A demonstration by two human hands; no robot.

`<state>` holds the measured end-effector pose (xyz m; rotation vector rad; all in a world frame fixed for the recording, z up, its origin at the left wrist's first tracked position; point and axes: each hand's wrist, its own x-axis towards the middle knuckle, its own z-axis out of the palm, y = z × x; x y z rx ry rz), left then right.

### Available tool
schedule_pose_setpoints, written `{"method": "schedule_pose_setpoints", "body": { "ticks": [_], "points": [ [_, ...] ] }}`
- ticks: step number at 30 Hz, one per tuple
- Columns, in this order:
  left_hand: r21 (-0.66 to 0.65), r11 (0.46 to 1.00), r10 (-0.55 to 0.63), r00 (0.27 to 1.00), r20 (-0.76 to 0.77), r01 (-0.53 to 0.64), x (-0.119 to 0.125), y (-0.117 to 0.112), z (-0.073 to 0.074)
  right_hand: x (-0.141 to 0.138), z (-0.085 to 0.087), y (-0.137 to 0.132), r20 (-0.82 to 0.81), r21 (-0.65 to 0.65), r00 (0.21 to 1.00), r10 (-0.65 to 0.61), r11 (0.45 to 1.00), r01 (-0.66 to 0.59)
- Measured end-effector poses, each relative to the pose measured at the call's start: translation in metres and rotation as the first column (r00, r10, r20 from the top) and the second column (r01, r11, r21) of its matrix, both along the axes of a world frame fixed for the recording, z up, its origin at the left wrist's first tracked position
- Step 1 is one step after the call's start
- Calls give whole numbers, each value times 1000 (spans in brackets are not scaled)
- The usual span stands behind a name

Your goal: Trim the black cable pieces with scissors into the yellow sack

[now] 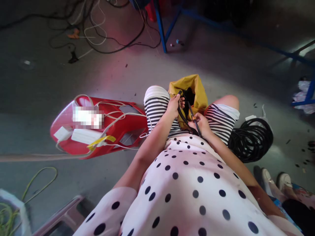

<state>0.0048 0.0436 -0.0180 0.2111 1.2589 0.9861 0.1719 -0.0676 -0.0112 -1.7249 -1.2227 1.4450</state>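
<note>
Left hand [174,104] is curled closed around a bendy black cable [181,114], over a crumpled yellow bag [200,93] between the knees. Right hand [203,125] grips a slim scissors-like tool [196,124], blade spread unclear. Glossy round cable coil [254,141] sits right; smooth red plastic stool [123,127] left.

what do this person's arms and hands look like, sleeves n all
The left hand and right hand are gloveless. The left forearm and right forearm are bare. The left sleeve is short and pale with round black dots; of the right sleeve only a pale part shows.
</note>
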Motion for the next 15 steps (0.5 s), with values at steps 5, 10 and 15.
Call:
{"method": "schedule_pose_setpoints", "body": {
  "ticks": [5,10,15],
  "points": [
    [70,983,180,970,-164,-171,12,-14,15,-4,-5,7,57,58,996,-75,996,72],
    [123,953,298,927,-230,-276,17,-21,18,-8,-10,6,107,82,993,-56,995,47],
    [195,969,189,963,-190,-152,13,-27,25,-8,-12,7,44,79,998,-53,996,50]
  ]
}}
